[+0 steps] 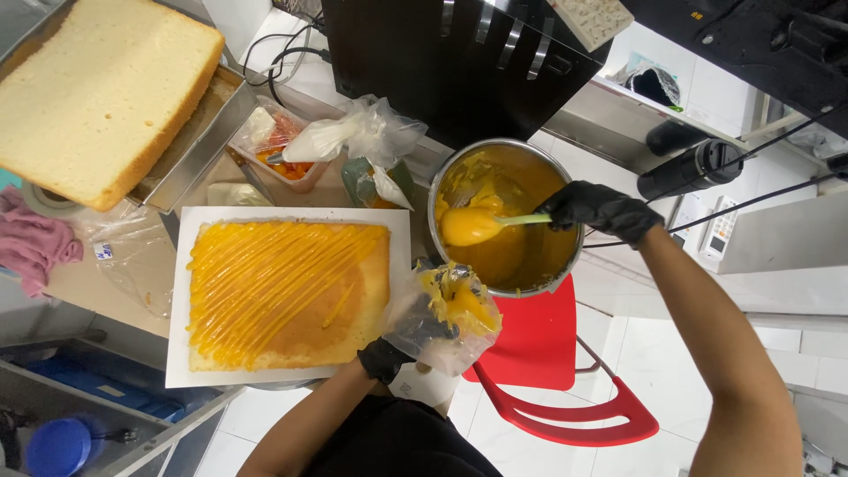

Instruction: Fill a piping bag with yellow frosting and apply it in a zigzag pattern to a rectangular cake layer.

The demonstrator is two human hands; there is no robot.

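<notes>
Orange cream scooped from a steel bowl toward a piping bag.

The spatula, loaded with orange cream, is over the steel bowl, gripped tight by the gloved right hand at the bowl's right rim. Just below the bowl, the gloved left hand is closed around a clear piping bag. Left of the bowl lies a cream-striped sponge sheet on a white board; a red chair stands under the bowl.

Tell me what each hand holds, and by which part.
Right hand: spatula, by its handle end. Left hand: piping bag, gripped around its lower body.
</notes>
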